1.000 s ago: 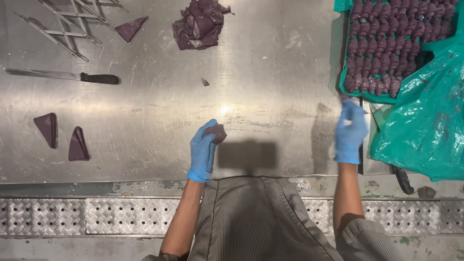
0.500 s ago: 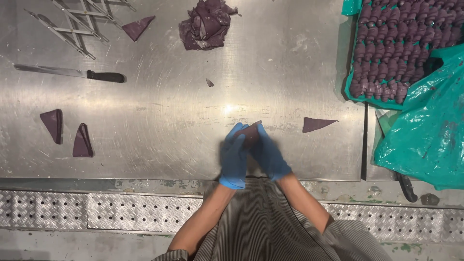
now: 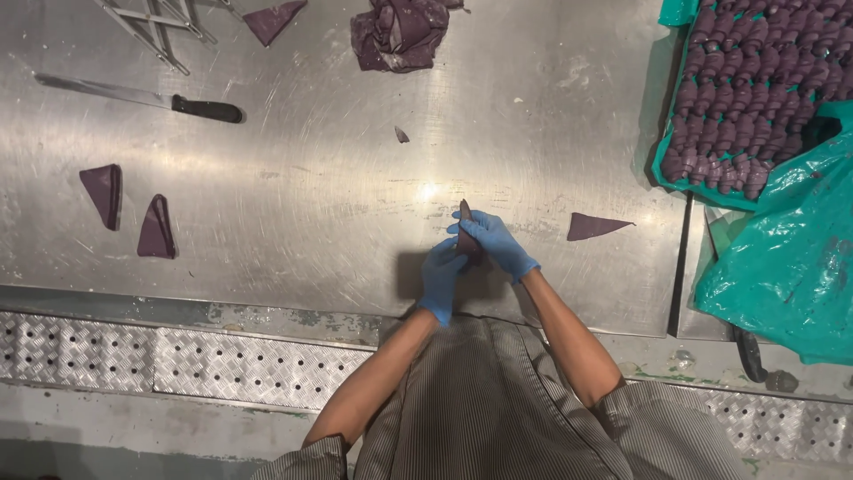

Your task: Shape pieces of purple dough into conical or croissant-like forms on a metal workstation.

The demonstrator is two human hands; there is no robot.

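Both my hands wear blue gloves and meet at the near middle of the steel table (image 3: 320, 196). My left hand (image 3: 442, 280) and my right hand (image 3: 494, 242) together pinch one purple dough triangle (image 3: 466, 215), whose tip sticks out above my fingers. Another purple triangle (image 3: 597, 226) lies flat just right of my right hand. Two more triangles (image 3: 104, 191) (image 3: 156, 229) lie at the left.
A black-handled knife (image 3: 142, 100) lies at the far left, with a metal expanding cutter (image 3: 151, 27) behind it. A purple dough lump (image 3: 398, 34) and a triangle (image 3: 274, 20) sit at the back. A teal-lined tray (image 3: 665, 164) of rolled purple pieces stands far right beside a teal plastic bag (image 3: 786, 253).
A second ago my hands were apart, left on dough, right near the tray. They have come together on one triangle, and another triangle now lies at the right.
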